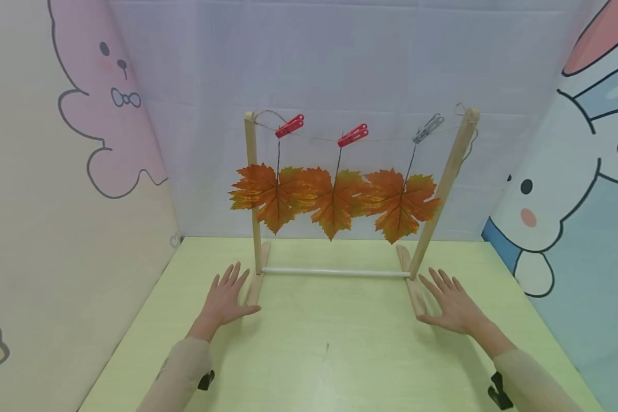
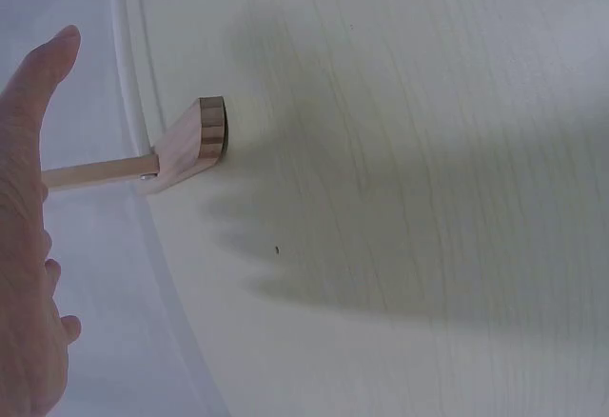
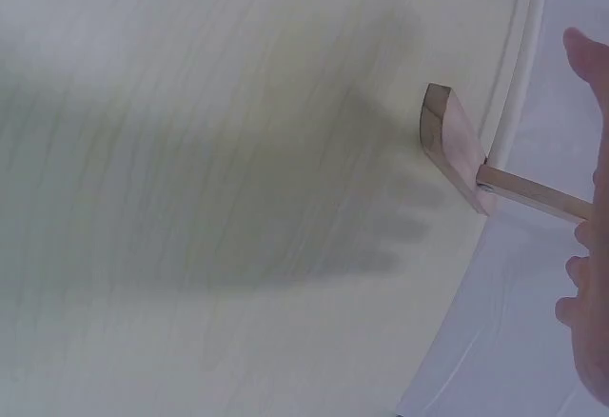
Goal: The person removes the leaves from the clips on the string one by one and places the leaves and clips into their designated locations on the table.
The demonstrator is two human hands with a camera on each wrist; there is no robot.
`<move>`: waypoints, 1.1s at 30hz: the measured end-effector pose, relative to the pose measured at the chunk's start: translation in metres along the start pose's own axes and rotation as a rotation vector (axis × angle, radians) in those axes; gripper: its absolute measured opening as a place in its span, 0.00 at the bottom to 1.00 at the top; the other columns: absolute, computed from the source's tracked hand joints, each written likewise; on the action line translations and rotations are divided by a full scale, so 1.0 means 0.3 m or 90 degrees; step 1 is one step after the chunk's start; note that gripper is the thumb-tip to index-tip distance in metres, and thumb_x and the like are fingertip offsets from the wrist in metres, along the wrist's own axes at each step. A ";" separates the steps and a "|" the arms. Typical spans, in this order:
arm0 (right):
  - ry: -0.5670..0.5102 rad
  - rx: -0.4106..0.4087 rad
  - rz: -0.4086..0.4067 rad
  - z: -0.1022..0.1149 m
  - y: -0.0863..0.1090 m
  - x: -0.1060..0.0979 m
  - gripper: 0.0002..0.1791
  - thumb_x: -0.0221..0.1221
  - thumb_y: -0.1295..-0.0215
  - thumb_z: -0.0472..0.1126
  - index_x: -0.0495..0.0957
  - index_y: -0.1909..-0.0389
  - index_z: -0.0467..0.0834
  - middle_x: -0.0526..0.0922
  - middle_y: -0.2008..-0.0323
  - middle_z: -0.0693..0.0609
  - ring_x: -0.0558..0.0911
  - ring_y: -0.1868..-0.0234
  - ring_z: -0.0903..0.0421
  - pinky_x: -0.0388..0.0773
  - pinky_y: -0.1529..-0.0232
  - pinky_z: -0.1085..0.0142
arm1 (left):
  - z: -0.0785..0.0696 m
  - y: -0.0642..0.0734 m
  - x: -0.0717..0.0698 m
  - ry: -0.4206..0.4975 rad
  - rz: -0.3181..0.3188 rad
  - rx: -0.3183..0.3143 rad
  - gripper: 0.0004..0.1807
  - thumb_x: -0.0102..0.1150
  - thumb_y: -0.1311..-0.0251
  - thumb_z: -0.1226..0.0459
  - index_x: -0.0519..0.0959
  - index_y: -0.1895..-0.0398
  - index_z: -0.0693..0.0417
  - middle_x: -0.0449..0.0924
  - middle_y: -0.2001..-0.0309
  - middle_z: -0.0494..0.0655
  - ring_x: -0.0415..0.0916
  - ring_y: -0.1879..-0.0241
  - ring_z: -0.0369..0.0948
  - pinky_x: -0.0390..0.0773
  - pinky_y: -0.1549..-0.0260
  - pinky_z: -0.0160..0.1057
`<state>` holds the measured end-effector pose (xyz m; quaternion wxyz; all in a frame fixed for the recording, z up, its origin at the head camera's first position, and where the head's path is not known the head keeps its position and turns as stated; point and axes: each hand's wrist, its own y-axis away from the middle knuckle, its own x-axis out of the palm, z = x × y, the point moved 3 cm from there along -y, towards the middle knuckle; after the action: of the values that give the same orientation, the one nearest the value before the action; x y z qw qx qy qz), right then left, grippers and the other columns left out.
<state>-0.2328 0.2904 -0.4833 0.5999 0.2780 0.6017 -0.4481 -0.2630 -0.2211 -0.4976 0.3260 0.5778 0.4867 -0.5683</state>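
Observation:
A wooden stand with two upright posts [image 1: 445,186] and a white crossbar [image 1: 335,272] stands on the table. Between the post tops runs a thin string [image 1: 383,139]. Two red clothespins [image 1: 290,126] and one grey clothespin [image 1: 428,129] grip it, each with an orange maple leaf [image 1: 400,206] hanging below by its dark stem. My left hand [image 1: 226,297], fingers spread, is beside the left foot [image 2: 190,146] of the stand and holds nothing. Spread likewise, my right hand [image 1: 453,303] is by the right foot [image 3: 455,146], also holding nothing.
The pale yellow table [image 1: 319,343] reaches back to a white cloth backdrop [image 1: 340,57]. Walls with cartoon animals flank it: a pink one [image 1: 103,114] at left, a white rabbit [image 1: 541,194] at right. Loose string ends hang by the right post's top.

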 end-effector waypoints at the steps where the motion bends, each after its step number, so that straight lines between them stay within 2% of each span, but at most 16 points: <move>1: 0.001 -0.003 -0.001 0.002 -0.005 -0.004 0.47 0.61 0.54 0.62 0.61 0.38 0.37 0.57 0.37 0.31 0.55 0.37 0.32 0.52 0.43 0.37 | -0.002 -0.002 -0.002 0.004 -0.003 0.003 0.52 0.57 0.58 0.36 0.59 0.34 0.59 0.48 0.32 0.61 0.44 0.33 0.55 0.47 0.40 0.60; 12: -0.017 -0.040 -0.024 0.021 -0.051 -0.040 0.50 0.65 0.57 0.61 0.60 0.38 0.36 0.58 0.37 0.31 0.56 0.38 0.33 0.56 0.44 0.39 | -0.027 -0.018 -0.032 0.045 -0.021 0.028 0.52 0.60 0.58 0.38 0.57 0.34 0.60 0.48 0.32 0.61 0.46 0.33 0.55 0.51 0.39 0.58; 19: -0.040 -0.053 -0.012 0.041 -0.080 -0.060 0.52 0.66 0.58 0.60 0.58 0.36 0.37 0.57 0.37 0.31 0.55 0.37 0.33 0.55 0.42 0.42 | -0.041 -0.035 -0.056 0.067 -0.032 0.037 0.52 0.62 0.58 0.40 0.58 0.34 0.61 0.48 0.32 0.61 0.49 0.34 0.56 0.51 0.39 0.57; 26: -0.027 -0.081 -0.011 0.068 -0.111 -0.092 0.52 0.67 0.58 0.58 0.57 0.36 0.34 0.58 0.37 0.31 0.57 0.38 0.33 0.55 0.43 0.40 | -0.051 -0.056 -0.075 0.061 -0.039 0.049 0.52 0.62 0.58 0.40 0.58 0.34 0.63 0.51 0.32 0.61 0.51 0.35 0.55 0.54 0.39 0.55; 33: -0.031 -0.087 -0.007 0.090 -0.129 -0.126 0.52 0.68 0.58 0.56 0.57 0.37 0.33 0.59 0.38 0.30 0.59 0.39 0.33 0.56 0.43 0.41 | -0.072 -0.068 -0.104 0.051 -0.088 0.090 0.51 0.65 0.60 0.42 0.61 0.37 0.67 0.58 0.35 0.61 0.58 0.38 0.56 0.61 0.42 0.53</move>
<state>-0.2491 0.2574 -0.4354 0.6295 0.2220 0.6175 -0.4162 -0.2710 -0.2004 -0.4605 0.2248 0.5867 0.4965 -0.5989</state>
